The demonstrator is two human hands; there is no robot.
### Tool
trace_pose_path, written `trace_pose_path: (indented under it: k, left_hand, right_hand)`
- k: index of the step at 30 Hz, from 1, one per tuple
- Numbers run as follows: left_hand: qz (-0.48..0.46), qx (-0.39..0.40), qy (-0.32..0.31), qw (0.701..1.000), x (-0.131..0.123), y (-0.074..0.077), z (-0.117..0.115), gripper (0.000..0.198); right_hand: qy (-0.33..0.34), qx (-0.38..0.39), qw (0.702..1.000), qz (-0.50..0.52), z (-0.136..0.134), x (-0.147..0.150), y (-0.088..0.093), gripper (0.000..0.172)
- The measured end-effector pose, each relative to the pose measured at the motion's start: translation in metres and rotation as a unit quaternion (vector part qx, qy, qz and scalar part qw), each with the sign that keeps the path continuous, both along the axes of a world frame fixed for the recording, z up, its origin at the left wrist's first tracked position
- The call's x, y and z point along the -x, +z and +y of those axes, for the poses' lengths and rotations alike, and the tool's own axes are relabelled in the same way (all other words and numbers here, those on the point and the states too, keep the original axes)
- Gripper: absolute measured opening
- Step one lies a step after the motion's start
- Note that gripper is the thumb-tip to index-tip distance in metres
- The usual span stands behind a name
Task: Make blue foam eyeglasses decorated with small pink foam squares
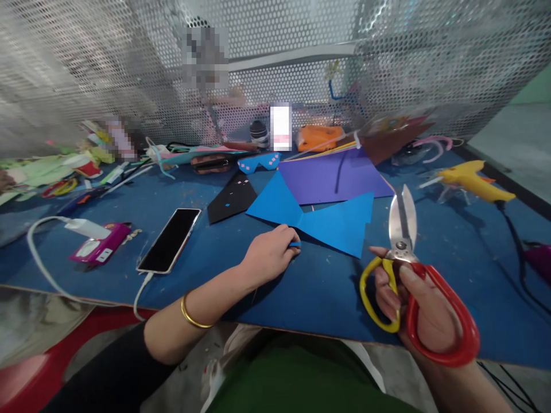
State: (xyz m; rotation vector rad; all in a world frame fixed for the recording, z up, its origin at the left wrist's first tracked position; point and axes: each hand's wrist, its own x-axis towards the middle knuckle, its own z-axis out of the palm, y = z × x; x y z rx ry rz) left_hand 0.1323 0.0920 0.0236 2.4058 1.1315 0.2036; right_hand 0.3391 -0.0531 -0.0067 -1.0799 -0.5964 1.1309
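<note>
My left hand (272,252) rests near the table's front half, its fingers closed on a small blue paper piece (294,244). My right hand (400,292) holds the scissors (445,312), with one red and one yellow handle; the blades point away from me and stand slightly apart. Just beyond my left hand lies a folded blue paper sheet (336,222). Behind it is a purple sheet (336,175). To the left are a black paper piece (235,198) with tiny bits on it and a blue mask-shaped cutout (259,163) with pink squares.
A phone (170,241) with a white cable and a purple power strip (101,244) lie at left. A yellow glue gun (480,179) sits at right, its black cord running forward. Craft supplies line the back, before a perforated metal screen (293,57).
</note>
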Motion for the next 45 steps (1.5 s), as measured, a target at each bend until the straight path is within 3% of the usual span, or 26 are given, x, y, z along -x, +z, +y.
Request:
trace_pose_path:
  k: [7, 12, 15, 19, 23, 27, 31, 34, 38, 41, 45]
  left_hand:
    - [-0.063, 0.009, 0.080, 0.995, 0.018, 0.007, 0.009, 0.007]
    - [-0.077, -0.066, 0.211, 0.972, 0.061, 0.027, 0.055, 0.014]
    - [-0.043, -0.102, 0.281, 0.953, 0.084, 0.030, 0.085, 0.014]
    - [-0.002, -0.092, 0.310, 0.946, 0.097, 0.022, 0.107, 0.026]
    - [-0.009, -0.074, 0.306, 0.949, 0.099, 0.018, 0.109, 0.027]
    - [-0.083, -0.059, 0.312, 0.945, 0.104, 0.025, 0.102, 0.029]
    - [-0.187, 0.017, 0.313, 0.931, 0.103, 0.030, 0.088, 0.050]
    - [-0.243, 0.126, 0.266, 0.924, 0.090, 0.030, 0.064, 0.058]
    - [-0.285, 0.238, 0.190, 0.909, 0.062, 0.027, 0.016, 0.038]
    - [-0.305, 0.284, 0.169, 0.893, 0.047, 0.022, -0.015, 0.029]
    - [-0.352, 0.320, 0.191, 0.859, 0.043, 0.012, -0.034, 0.023]
  right_hand:
    - [-0.012, 0.025, 1.000, -0.011, 0.000, 0.003, 0.007, 0.034]
    - [-0.017, 0.034, 0.999, -0.003, 0.001, 0.005, 0.010, 0.034]
    - [-0.018, 0.035, 0.999, -0.010, 0.002, 0.007, 0.012, 0.032]
    - [-0.025, 0.048, 0.998, -0.014, 0.002, 0.008, 0.013, 0.031]
    - [-0.021, 0.042, 0.999, -0.020, 0.004, 0.008, 0.014, 0.031]
    - [-0.018, 0.041, 0.999, -0.024, 0.005, 0.009, 0.016, 0.031]
    - [-0.029, 0.055, 0.998, -0.013, 0.005, 0.009, 0.015, 0.033]
    - [-0.015, 0.058, 0.998, -0.016, 0.003, 0.003, 0.010, 0.033]
    - [0.082, 0.048, 0.992, -0.085, -0.002, 0.000, 0.011, 0.041]
    - [0.074, 0.046, 0.958, -0.274, -0.005, 0.011, 0.021, 0.051]
    - [0.126, 0.029, 0.869, -0.478, -0.002, 0.026, 0.034, 0.055]
